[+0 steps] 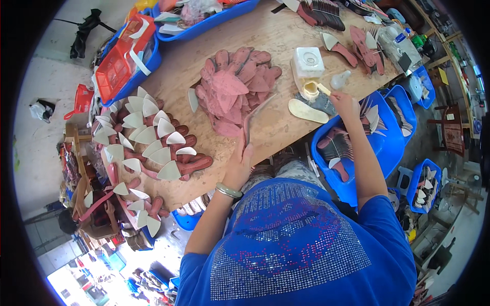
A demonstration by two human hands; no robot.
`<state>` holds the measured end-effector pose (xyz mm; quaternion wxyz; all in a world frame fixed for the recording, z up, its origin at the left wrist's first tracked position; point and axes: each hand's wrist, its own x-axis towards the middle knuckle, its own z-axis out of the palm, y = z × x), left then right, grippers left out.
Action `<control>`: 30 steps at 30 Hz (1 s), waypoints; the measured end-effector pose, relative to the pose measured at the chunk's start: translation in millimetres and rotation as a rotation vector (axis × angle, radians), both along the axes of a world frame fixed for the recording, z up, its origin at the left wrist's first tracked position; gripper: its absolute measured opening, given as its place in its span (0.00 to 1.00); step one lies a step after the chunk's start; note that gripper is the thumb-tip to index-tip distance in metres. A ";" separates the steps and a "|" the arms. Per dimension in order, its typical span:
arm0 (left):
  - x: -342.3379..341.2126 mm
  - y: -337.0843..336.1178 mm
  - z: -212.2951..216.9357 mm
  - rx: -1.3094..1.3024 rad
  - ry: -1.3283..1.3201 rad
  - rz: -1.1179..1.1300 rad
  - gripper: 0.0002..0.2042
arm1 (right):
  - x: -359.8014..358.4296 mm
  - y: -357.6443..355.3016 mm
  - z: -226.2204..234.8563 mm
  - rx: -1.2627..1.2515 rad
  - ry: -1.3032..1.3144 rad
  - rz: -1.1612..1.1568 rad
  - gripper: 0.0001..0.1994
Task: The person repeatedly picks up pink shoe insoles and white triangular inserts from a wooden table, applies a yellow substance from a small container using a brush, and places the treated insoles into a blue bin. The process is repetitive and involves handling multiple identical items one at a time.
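Observation:
My left hand is closed on a reddish insole, turned nearly edge-on at the table's front edge. A green bangle circles that wrist. Farther right, my right hand grips a cream-handled brush, its tip at the mouth of a small cream glue pot. Beyond the insole lies a heaped pile of pink insoles. A pale sole-shaped piece lies in front of the pot. On the left, overlapping rows of reddish insoles carry pale pointed toe pieces.
A white plastic container stands behind the pot, with a clear bottle beside it. Blue bins of insoles sit right of the table. A red basket fills a blue crate at far left. More insoles lie at far right.

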<state>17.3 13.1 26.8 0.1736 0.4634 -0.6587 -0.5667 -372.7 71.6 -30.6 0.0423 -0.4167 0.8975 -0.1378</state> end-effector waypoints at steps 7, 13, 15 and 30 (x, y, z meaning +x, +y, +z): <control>5.4 8.9 -3.0 -0.678 -0.329 -0.065 0.36 | -2.5 -28.7 -29.4 0.071 -0.002 0.151 0.10; 4.8 8.9 -5.6 -0.750 -0.359 -0.085 0.38 | -17.4 -42.5 -48.1 0.174 0.050 0.188 0.09; 3.6 9.7 -2.7 -0.766 -0.385 -0.065 0.36 | -18.7 -35.3 -46.1 0.134 0.053 0.216 0.09; 2.5 4.3 -14.3 -0.692 -0.356 0.023 0.33 | 100.2 34.7 73.4 -0.300 -0.976 0.207 0.11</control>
